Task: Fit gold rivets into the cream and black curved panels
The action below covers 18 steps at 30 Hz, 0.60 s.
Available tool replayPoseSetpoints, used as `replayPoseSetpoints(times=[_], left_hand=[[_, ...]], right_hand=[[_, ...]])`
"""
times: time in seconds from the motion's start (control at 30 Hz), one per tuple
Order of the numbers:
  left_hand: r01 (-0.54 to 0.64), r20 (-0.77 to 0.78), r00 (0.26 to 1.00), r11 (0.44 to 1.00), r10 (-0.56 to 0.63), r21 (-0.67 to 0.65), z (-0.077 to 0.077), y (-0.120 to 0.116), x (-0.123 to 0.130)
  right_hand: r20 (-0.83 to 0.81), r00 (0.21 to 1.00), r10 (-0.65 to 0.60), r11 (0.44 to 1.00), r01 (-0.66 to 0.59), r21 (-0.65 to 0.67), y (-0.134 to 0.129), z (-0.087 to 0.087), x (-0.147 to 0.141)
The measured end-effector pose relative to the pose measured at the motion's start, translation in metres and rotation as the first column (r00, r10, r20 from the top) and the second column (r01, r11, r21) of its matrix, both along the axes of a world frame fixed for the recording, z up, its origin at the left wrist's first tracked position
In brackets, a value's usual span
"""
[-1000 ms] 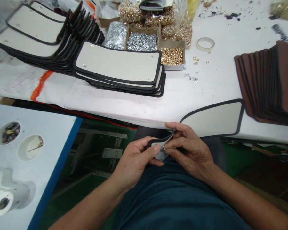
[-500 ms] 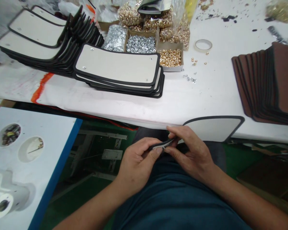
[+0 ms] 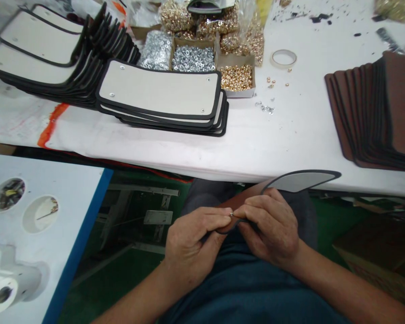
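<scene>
Over my lap, both hands grip one panel [image 3: 249, 194], brown on one face and pale on the other, with black edging. Its far end bends up at the table edge, showing the pale side. My left hand [image 3: 194, 238] is closed on the panel's near corner, thumb below and fingers above. My right hand [image 3: 270, 225] pinches the same corner from the other side. Between the fingertips shows a small shiny metal fastener [image 3: 231, 214] on the brown face; its exact shape is too small to tell.
Pale-faced panels [image 3: 158, 90] are stacked at the table's left, beside more curved panels [image 3: 43, 40]. Behind stand boxes of silver eyelets [image 3: 194, 58] and gold caps [image 3: 236, 77]. A tape roll [image 3: 284, 57] and brown panels [image 3: 361, 112] lie right. A white machine [image 3: 11, 274] stands at lower left.
The panel has turned over in my hands, so its brown face now points up at the near corner. Both hands have shifted slightly lower, and the fingertips now meet at the fastener from above.
</scene>
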<state>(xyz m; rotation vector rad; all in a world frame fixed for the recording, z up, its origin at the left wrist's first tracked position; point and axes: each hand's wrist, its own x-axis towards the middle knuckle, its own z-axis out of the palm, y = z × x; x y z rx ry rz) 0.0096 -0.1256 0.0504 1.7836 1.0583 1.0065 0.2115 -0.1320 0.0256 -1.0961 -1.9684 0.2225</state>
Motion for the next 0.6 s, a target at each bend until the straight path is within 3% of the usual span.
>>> replayPoseSetpoints(times=[0.17, 0.27, 0.37, 0.5, 0.6], left_hand=[[0.058, -0.017, 0.998, 0.997, -0.057, 0.057, -0.002, 0.000, -0.003], [0.020, -0.089, 0.996, 0.997, -0.013, 0.073, -0.003, 0.009, -0.008], [-0.040, -0.224, 0.972, 0.993, 0.065, 0.115, -0.002, 0.023, -0.018], [-0.083, -0.196, 0.978, 0.994, 0.068, -0.069, 0.003, 0.037, -0.028], [-0.164, -0.003, 0.986, 0.962, 0.168, -0.217, 0.003, 0.043, -0.029]], right_hand=[[-0.013, 1.000, 0.019, 1.000, -0.019, -0.004, -0.001, 0.000, -0.001], [-0.079, 0.997, 0.001, 0.999, -0.005, -0.049, 0.005, 0.010, 0.002], [-0.248, 0.965, -0.089, 0.984, 0.046, -0.175, 0.012, 0.026, 0.009], [-0.484, 0.847, -0.222, 0.934, 0.042, -0.355, 0.021, 0.042, 0.009], [-0.630, 0.752, -0.192, 0.881, -0.151, -0.448, 0.031, 0.049, 0.007]])
